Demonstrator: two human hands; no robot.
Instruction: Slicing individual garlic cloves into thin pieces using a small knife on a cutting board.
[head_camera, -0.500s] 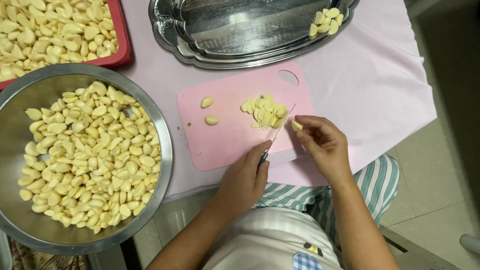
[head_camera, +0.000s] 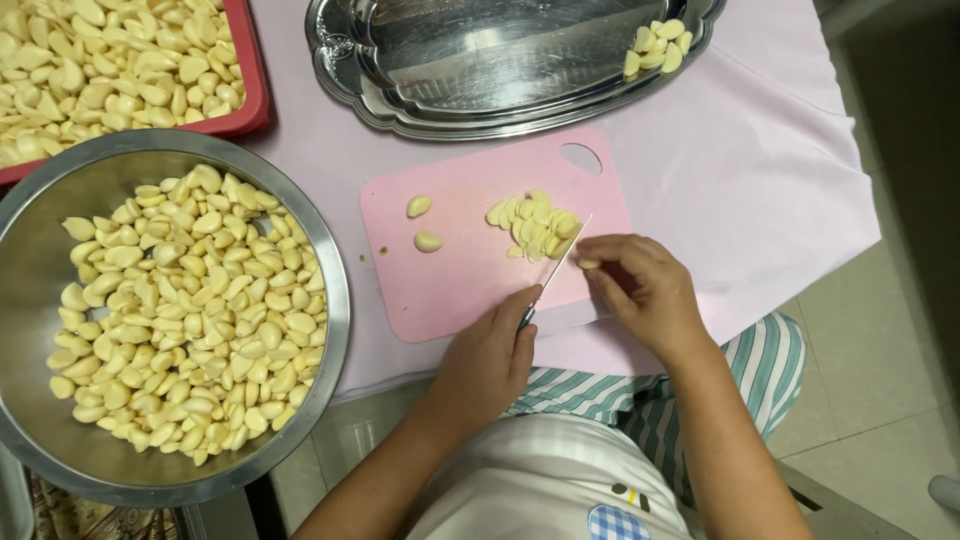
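Observation:
A pink cutting board (head_camera: 470, 270) lies on the table's near edge. My left hand (head_camera: 490, 360) grips a small knife (head_camera: 556, 268) whose blade slants up to a pile of sliced garlic (head_camera: 533, 226). My right hand (head_camera: 645, 290) pinches a garlic clove (head_camera: 587, 263) against the board, right beside the blade. Two whole peeled cloves (head_camera: 423, 223) lie apart on the board's left half.
A big steel bowl (head_camera: 335, 300) of peeled garlic sits at the left. Behind it is a red tray (head_camera: 255, 90) full of garlic. A silver oval platter (head_camera: 470, 60) at the back holds several cloves (head_camera: 655, 48). A pale pink cloth (head_camera: 760, 170) covers the table.
Both hands and the knife keep nearly the same place at the board's right side. The right hand's fingers have drawn slightly closer to the blade.

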